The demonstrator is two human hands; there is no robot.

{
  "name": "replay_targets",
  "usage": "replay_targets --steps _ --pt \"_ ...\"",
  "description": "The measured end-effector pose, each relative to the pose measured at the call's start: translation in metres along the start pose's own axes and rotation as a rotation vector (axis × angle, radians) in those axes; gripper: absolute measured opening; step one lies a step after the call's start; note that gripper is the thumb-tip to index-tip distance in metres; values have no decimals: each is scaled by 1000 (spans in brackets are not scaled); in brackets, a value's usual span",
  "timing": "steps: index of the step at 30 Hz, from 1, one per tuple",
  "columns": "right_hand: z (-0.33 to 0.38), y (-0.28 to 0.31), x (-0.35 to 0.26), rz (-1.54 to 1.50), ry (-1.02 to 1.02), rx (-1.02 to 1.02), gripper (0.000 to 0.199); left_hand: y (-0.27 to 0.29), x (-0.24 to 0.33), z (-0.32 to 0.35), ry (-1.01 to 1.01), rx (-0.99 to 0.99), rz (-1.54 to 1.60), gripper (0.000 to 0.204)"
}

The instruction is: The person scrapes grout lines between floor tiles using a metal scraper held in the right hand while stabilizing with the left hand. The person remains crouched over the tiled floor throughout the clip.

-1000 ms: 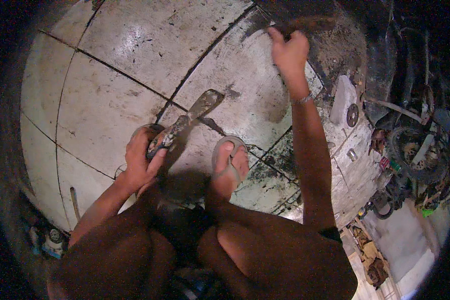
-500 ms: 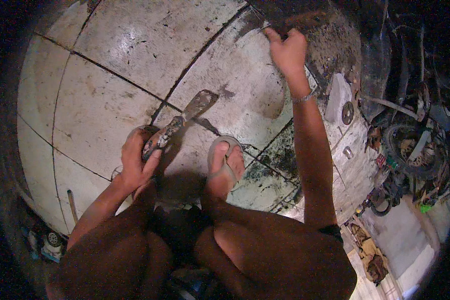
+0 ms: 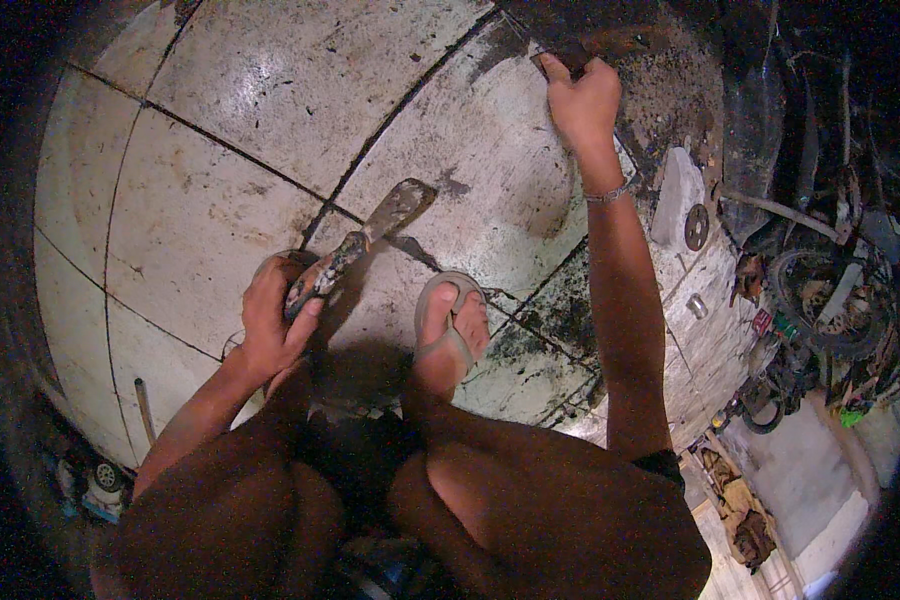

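My left hand (image 3: 278, 312) is wrapped round the stained handle of a putty knife (image 3: 398, 208). Its broad, dirty blade points away and to the right, over the white tiled floor (image 3: 240, 170). My right arm reaches far forward. At its end my right hand (image 3: 583, 105) is closed, thumb stretched out, on something dark and flat (image 3: 568, 60) by the tile's far edge. Most of that dark thing is hidden by my fingers, so its kind is unclear. A dark, bare patch of ground (image 3: 655, 85) lies just beyond this hand.
My sandalled foot (image 3: 450, 325) stands between my hands, near a dark loose strip (image 3: 413, 250). At right are a pale wedge-shaped piece (image 3: 678, 195), a dark round disc (image 3: 697, 228), a small wheel with a tyre (image 3: 820, 300) and piled parts. A thin stick (image 3: 145, 410) lies at lower left.
My right hand has shifted slightly to the right, and more of the dark thing at its fingers shows. My left hand and the putty knife have stayed in place.
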State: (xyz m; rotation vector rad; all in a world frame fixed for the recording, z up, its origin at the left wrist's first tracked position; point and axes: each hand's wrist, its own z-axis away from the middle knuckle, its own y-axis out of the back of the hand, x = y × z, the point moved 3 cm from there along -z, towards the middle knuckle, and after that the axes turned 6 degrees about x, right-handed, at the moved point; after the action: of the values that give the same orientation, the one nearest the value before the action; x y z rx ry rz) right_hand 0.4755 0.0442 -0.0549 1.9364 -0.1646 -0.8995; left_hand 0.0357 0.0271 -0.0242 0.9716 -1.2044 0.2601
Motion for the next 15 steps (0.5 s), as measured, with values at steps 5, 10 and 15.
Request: replay_targets --steps 5,10,15 --pt "-1 0 -1 119 34 -70 48 0 0 2 12 -11 -22 33" --pt "-4 0 -3 56 59 -88 49 0 -2 2 42 5 -6 34" --pt "-3 -1 -2 105 36 -244 52 2 2 3 19 -12 -7 33"
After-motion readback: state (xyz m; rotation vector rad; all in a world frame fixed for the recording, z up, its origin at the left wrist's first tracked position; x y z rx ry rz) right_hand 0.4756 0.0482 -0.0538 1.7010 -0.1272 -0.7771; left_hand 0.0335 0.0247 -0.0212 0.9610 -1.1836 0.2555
